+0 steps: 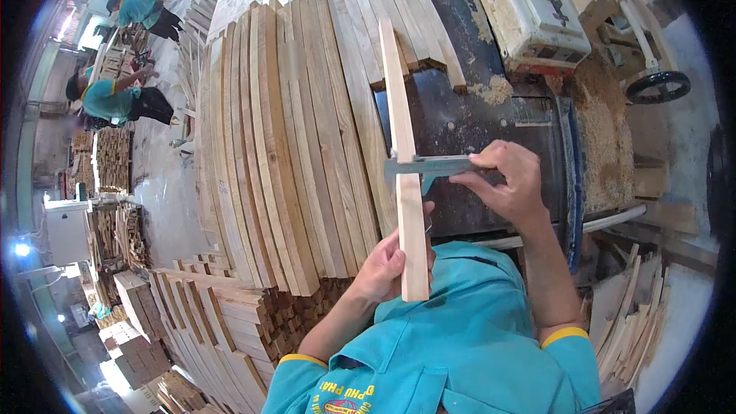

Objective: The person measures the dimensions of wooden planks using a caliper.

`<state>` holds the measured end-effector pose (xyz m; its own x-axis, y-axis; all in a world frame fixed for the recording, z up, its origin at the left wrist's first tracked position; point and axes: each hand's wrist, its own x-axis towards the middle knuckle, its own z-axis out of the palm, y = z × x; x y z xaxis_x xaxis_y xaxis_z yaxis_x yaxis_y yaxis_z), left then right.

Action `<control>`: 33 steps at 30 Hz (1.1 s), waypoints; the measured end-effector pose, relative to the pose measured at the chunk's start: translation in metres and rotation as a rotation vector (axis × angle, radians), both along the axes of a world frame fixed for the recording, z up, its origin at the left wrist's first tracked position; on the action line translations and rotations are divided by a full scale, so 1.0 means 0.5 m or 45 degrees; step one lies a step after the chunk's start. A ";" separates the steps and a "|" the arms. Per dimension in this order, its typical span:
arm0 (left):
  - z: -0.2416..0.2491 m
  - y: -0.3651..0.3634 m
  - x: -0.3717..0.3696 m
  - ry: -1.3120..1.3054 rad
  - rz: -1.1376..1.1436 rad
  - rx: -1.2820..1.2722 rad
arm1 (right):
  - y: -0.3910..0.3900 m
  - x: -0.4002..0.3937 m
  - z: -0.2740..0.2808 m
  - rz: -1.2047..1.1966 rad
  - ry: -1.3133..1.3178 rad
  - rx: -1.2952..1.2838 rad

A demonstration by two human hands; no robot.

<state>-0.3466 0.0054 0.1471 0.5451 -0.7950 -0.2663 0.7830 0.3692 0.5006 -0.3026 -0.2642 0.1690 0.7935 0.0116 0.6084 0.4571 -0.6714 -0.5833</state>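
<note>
A long, pale wooden strip (402, 119) is held out in front of my body. My left hand (386, 267) is wrapped round its near end, the thumb lying along the side. A caliper (445, 166) crosses the strip, its jaws around the wood. With thumb and fingers pinching the far end of its beam, my right hand (506, 180) holds the caliper from the right. Under the strip and caliper lies a dark metal machine table (491, 134).
Long boards (287, 138) are laid side by side on the left, over stacked lumber. A machine housing (529, 11) and a black handwheel (658, 87) stand at the right, near sawdust (606, 138). Two people (115, 98) work at the far left. Offcuts (632, 322) lean at lower right.
</note>
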 end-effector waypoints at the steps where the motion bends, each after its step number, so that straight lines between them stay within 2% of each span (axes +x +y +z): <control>1: 0.006 0.003 -0.001 -0.001 -0.019 0.137 | -0.007 -0.006 -0.007 0.026 0.053 0.117; 2: 0.004 0.001 -0.005 -0.021 -0.014 0.129 | -0.015 -0.016 -0.018 0.031 0.033 0.108; 4: -0.017 -0.008 -0.014 -0.170 0.076 0.385 | -0.033 -0.031 -0.036 -0.110 0.131 0.265; 5: -0.037 -0.009 -0.017 -0.218 0.113 0.435 | -0.039 -0.030 -0.036 -0.101 0.070 0.285; 13: -0.081 -0.048 0.130 -0.706 0.375 0.768 | -0.120 -0.117 -0.108 -0.375 0.388 0.112; 16: -0.094 -0.050 0.253 -0.774 0.445 0.861 | -0.138 -0.147 -0.139 -0.459 0.530 0.135; 17: -0.102 -0.051 0.313 -0.896 0.494 0.911 | -0.138 -0.148 -0.135 -0.486 0.587 0.193; 19: -0.106 -0.065 0.453 -0.999 0.669 0.858 | -0.146 -0.156 -0.146 -0.515 0.583 0.190; 21: -0.150 -0.054 0.654 -1.148 0.693 0.918 | -0.157 -0.160 -0.143 -0.531 0.591 0.203; 22: -0.148 -0.052 0.758 -1.077 0.726 0.988 | -0.159 -0.161 -0.135 -0.557 0.658 0.226; 24: -0.126 -0.046 0.969 -0.658 0.843 0.975 | -0.164 -0.165 -0.129 -0.585 0.706 0.259; 26: -0.201 0.007 1.226 -0.210 1.077 0.716 | -0.169 -0.173 -0.130 -0.649 0.713 0.241; 27: -0.194 0.002 1.258 -0.225 1.081 0.712 | -0.170 -0.178 -0.131 -0.693 0.740 0.245; 29: -0.178 -0.006 1.299 -0.192 1.338 0.674 | -0.177 -0.193 -0.140 -0.723 0.727 0.214; 30: -0.183 -0.006 1.327 -0.198 1.343 0.671 | -0.180 -0.203 -0.143 -0.759 0.729 0.180; 32: -0.199 -0.006 1.366 -0.258 1.536 0.104 | -0.182 -0.226 -0.157 -0.807 0.784 0.185; 33: -0.171 -0.024 1.347 -0.216 1.507 0.138 | -0.189 -0.238 -0.169 -0.815 0.748 0.143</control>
<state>0.3269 -0.0066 0.0617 0.9571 0.2449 -0.1550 -0.0925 0.7649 0.6375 -0.4217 -0.3588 0.0846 0.8124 -0.5789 0.0698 -0.3833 -0.6205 -0.6842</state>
